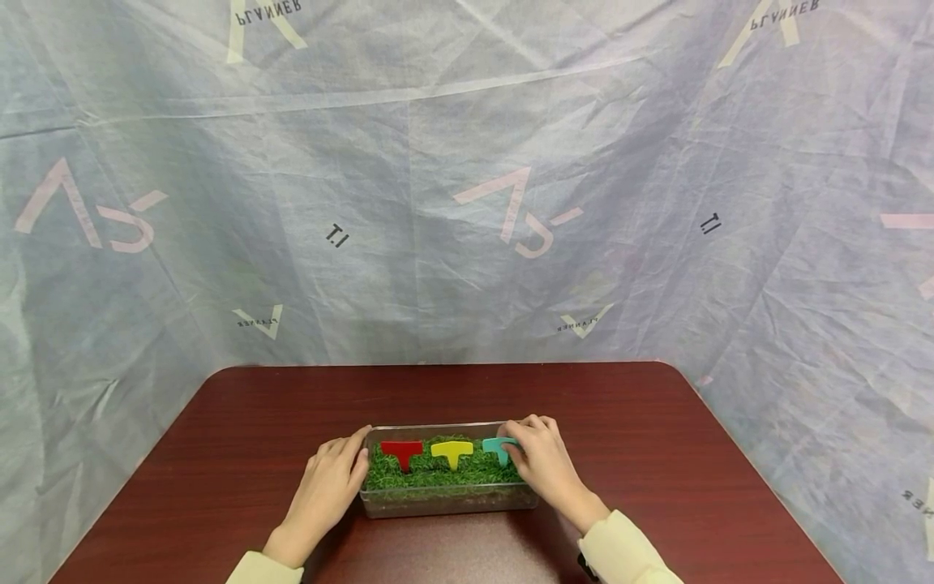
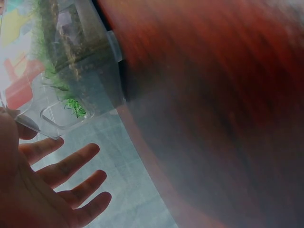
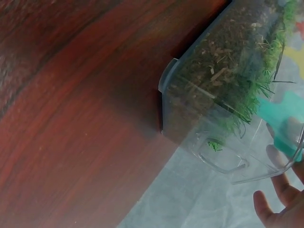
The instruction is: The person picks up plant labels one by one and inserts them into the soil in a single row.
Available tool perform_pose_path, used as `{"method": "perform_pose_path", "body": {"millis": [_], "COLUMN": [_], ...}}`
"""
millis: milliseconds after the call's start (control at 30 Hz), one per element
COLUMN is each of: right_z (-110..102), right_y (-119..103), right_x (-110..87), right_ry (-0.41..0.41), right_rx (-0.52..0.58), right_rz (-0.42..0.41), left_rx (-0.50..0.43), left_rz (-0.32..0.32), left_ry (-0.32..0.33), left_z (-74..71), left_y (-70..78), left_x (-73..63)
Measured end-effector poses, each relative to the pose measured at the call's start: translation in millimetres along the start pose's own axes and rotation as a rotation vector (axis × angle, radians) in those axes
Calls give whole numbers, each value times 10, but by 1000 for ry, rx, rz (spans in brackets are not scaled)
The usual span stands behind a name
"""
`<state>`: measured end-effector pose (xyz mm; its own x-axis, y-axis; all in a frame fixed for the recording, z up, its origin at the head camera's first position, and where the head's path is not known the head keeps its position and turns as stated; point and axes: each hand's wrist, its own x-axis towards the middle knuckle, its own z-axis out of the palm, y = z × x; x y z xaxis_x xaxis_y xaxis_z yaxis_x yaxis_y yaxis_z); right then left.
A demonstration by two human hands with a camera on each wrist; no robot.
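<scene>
A clear plastic box (image 1: 452, 501) filled with soil and green grass (image 1: 438, 478) sits on the table. Three T-shaped plant labels stand upright in the grass: a red plant label (image 1: 401, 451), a yellow plant label (image 1: 452, 452) and a turquoise plant label (image 1: 496, 445). My right hand (image 1: 543, 458) reaches over the right end and pinches the turquoise label by its top bar. At the box's left end, my left hand (image 1: 330, 480) touches the rim; in the left wrist view its fingers (image 2: 78, 161) are spread and fairly straight.
The dark red wooden table (image 1: 627, 422) has rounded far corners. A grey printed cloth (image 1: 409, 203) hangs behind it and along both sides. Through the clear wall, brown soil (image 3: 213, 61) shows under the grass.
</scene>
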<state>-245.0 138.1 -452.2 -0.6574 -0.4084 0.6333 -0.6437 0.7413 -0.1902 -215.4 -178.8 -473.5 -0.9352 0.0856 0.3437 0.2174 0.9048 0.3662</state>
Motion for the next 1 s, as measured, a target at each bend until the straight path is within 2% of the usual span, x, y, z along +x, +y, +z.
{"method": "perform_pose_path", "body": {"millis": [600,1000], "right_z": [-24,-21], "right_y": [-9,6], "right_x": [-11,-8], "right_ry": [-32,-8], "right_rx": [2,-10], "right_rz": [38,41], "left_rx": [-2,5], "left_rz": [3,-1], "left_ry": [2,-8], "left_z": [-4,-7], "left_y": [2,10], "left_x": [1,7]}}
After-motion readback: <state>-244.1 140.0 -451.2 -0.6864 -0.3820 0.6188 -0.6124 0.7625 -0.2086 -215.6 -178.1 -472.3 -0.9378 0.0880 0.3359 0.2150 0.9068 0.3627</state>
